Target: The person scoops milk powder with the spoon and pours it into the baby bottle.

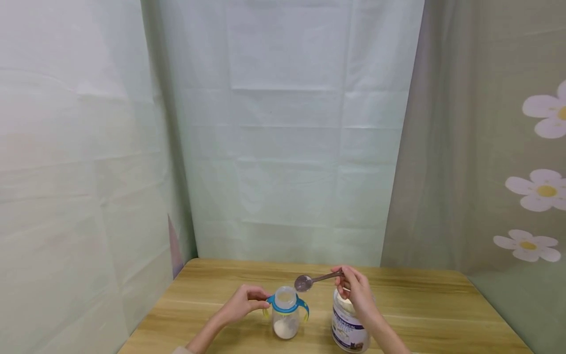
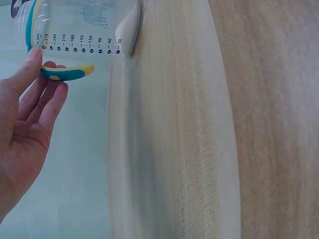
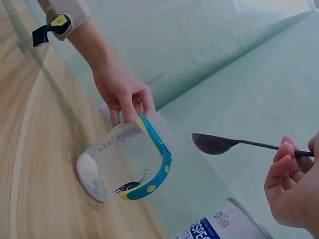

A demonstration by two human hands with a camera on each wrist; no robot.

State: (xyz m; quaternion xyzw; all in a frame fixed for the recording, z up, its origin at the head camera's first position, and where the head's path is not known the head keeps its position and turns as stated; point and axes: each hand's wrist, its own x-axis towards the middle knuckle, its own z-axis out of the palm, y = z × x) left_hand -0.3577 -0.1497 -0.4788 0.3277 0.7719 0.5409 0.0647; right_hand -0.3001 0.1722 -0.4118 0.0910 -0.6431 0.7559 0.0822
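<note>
A clear baby bottle (image 1: 286, 322) with a blue and yellow two-handled collar stands upright and uncapped on the table. White powder (image 3: 89, 170) lies at its bottom, near the lowest mark in the left wrist view. My left hand (image 1: 243, 303) pinches the collar's left handle (image 2: 67, 73) between thumb and fingers. In my right hand (image 1: 357, 294) is the handle of a dark measuring spoon (image 1: 304, 283), its bowl just above and to the right of the bottle's mouth. Traces of white show in the bowl. Below the right hand stands a tub (image 1: 347, 330) of pale powder, partly covered by that hand.
The wooden table (image 1: 411, 305) carries the bottle and the tub near its front. Pale cloth (image 1: 287, 147) hangs behind it and at the left, and a curtain with printed flowers (image 1: 546, 191) hangs at the right.
</note>
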